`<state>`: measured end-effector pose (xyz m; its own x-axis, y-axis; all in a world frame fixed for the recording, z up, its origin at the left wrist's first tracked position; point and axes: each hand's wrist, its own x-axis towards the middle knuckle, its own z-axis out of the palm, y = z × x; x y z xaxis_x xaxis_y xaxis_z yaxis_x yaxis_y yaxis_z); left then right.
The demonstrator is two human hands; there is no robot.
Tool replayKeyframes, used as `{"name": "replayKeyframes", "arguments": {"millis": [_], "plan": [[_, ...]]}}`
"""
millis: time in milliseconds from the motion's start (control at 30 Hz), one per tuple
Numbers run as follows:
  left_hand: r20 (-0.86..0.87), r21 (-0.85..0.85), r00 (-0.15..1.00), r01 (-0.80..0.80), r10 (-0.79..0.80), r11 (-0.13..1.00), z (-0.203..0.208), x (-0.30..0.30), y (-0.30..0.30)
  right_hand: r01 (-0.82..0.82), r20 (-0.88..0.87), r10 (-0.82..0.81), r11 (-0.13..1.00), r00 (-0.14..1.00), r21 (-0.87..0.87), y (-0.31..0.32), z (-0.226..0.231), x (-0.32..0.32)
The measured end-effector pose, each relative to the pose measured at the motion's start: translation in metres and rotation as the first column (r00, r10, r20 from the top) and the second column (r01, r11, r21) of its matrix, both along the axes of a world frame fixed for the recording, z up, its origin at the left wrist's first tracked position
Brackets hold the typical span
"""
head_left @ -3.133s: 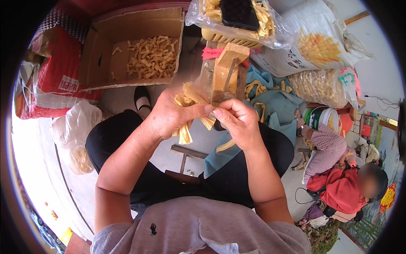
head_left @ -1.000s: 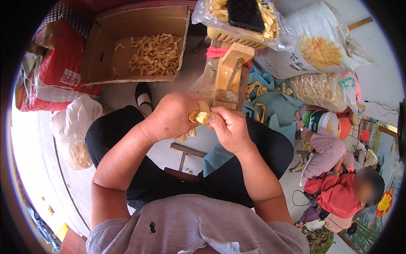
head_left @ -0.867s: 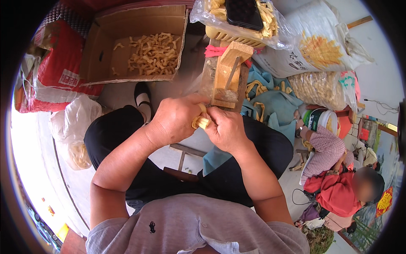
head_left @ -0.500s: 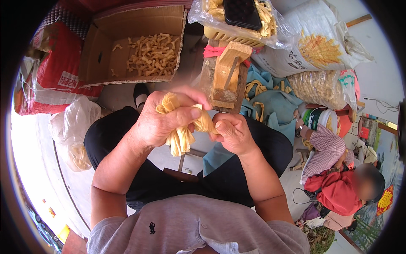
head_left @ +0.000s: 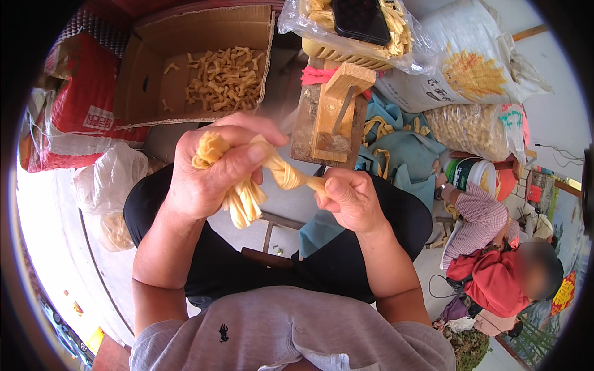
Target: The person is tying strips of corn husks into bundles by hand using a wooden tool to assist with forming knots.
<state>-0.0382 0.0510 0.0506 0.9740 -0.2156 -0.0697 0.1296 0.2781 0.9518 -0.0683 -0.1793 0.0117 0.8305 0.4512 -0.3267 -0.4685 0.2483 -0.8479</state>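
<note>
A pale yellow, soft-looking folded strip (head_left: 286, 172) is stretched twisted between my hands, above my lap. My left hand (head_left: 213, 164) is closed around its bunched part, with one crumpled end (head_left: 211, 148) poking out above the thumb and loose folds (head_left: 243, 203) hanging below. The raised fingers of that hand are smeared by motion. My right hand (head_left: 351, 199) pinches the narrow end of the strip between thumb and fingers. Just beyond my hands stands a wooden block device (head_left: 332, 117) with a metal bar, fixed on a worn board.
A cardboard box (head_left: 139, 93) at the far left holds many small knotted pieces (head_left: 226, 79). A plastic-lined yellow basket (head_left: 346, 57) carries strips and a black phone (head_left: 362, 20). Sacks (head_left: 473, 68) stand at the right, beyond a seated person (head_left: 495, 272). Blue cloth (head_left: 402, 157) holds more strips.
My left hand has moved left and my right hand slightly right, so they are farther apart. The strip between them is drawn out longer and thinner.
</note>
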Motion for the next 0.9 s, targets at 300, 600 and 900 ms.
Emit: {"name": "replayKeyframes", "arguments": {"millis": [300,600,900], "plan": [[-0.41,0.005,0.899,0.171,-0.154,0.985,-0.024,0.004,-0.021,0.146,0.223,-0.044,0.873,0.974,-0.465,0.007,0.006,0.011],[-0.357,0.062,0.934,0.05,-0.025,0.997,-0.054,0.02,-0.058,0.553,0.583,-0.189,0.63,0.79,-0.545,-0.014,-0.02,0.035],[-0.311,0.351,0.944,0.007,0.11,0.936,-0.083,0.035,-0.074,0.683,0.717,0.045,0.267,0.696,-0.68,-0.025,-0.045,0.055]]}}
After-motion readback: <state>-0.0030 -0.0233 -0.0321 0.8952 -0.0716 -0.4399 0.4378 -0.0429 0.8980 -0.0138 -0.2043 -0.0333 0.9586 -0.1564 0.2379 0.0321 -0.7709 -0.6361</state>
